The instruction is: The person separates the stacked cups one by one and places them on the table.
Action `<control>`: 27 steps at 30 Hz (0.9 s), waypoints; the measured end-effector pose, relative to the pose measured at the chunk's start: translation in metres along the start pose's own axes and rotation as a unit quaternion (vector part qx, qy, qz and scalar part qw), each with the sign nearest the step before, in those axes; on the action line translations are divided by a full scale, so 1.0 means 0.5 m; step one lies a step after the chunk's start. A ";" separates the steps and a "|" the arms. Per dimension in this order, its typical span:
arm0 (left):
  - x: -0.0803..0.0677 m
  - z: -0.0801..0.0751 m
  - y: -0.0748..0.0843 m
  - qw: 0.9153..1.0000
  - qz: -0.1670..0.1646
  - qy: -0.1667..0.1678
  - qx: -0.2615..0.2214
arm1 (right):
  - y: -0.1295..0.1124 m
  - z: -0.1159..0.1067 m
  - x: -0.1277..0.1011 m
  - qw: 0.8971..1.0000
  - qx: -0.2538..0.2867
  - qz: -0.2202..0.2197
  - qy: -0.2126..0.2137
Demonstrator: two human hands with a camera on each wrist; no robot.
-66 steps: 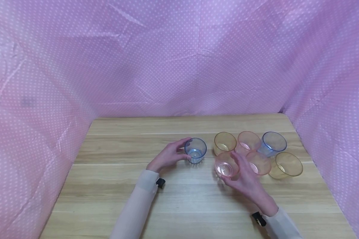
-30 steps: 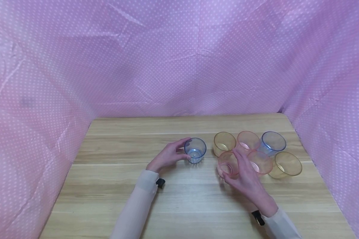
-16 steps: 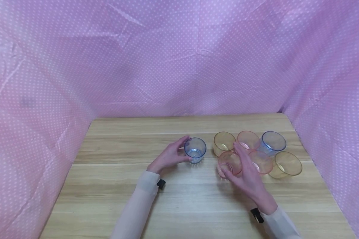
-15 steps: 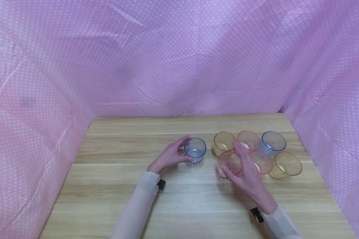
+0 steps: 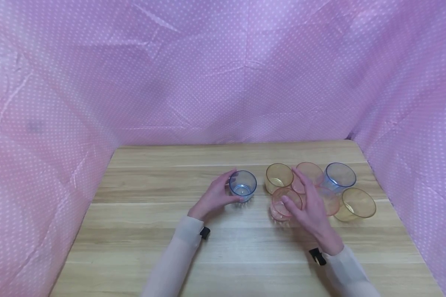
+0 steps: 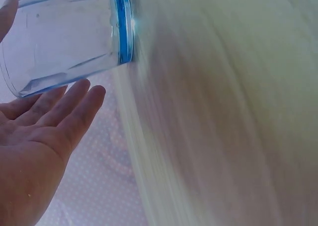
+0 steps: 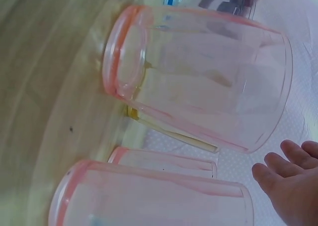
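While left hand (image 5: pixel 214 197) cups blue cup (image 5: pixel 243 186) mid-bench (image 5: pixel 152 239), fingers relaxed, not clamped, right hand (image 5: pixel 311 207) hovers spread beside pink cup (image 5: pixel 282 205), holding nothing.

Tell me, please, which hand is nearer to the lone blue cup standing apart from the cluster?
Left. The left hand curves around the near-left side of the lone blue cup, fingers beside its wall. The right hand hovers over the pink cups further right.
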State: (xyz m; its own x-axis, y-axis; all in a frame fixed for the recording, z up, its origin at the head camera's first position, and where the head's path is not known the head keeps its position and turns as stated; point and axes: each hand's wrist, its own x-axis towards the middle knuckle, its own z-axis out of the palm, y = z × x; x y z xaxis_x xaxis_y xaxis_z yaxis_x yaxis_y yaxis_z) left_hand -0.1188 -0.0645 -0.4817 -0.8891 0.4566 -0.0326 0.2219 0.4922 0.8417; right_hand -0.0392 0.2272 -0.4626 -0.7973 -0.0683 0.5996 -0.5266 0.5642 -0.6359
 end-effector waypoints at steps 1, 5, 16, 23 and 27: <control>0.000 0.002 0.000 1.000 0.001 0.003 -0.003 | 0.000 0.000 0.002 1.000 0.002 0.003 0.001; 0.000 0.006 -0.001 1.000 0.002 0.016 -0.016 | 0.000 -0.003 0.008 1.000 0.006 0.016 -0.002; 0.027 0.014 0.019 0.995 0.012 0.071 -0.076 | -0.004 -0.010 0.019 0.999 0.011 0.050 -0.007; 0.047 0.028 0.029 0.996 -0.005 0.074 -0.054 | -0.004 -0.012 0.021 0.997 0.013 0.075 -0.020; 0.054 0.036 0.026 0.996 -0.008 0.075 -0.038 | -0.003 -0.012 0.020 0.996 0.017 0.079 -0.024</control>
State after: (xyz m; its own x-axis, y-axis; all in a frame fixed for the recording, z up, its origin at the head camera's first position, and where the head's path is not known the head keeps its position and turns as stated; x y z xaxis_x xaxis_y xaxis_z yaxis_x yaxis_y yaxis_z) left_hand -0.1328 -0.0324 -0.4814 -0.9433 0.3306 0.0307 0.1823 0.4386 0.8800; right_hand -0.0449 0.2307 -0.4526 -0.8840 -0.0212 0.4670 -0.4025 0.5427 -0.7372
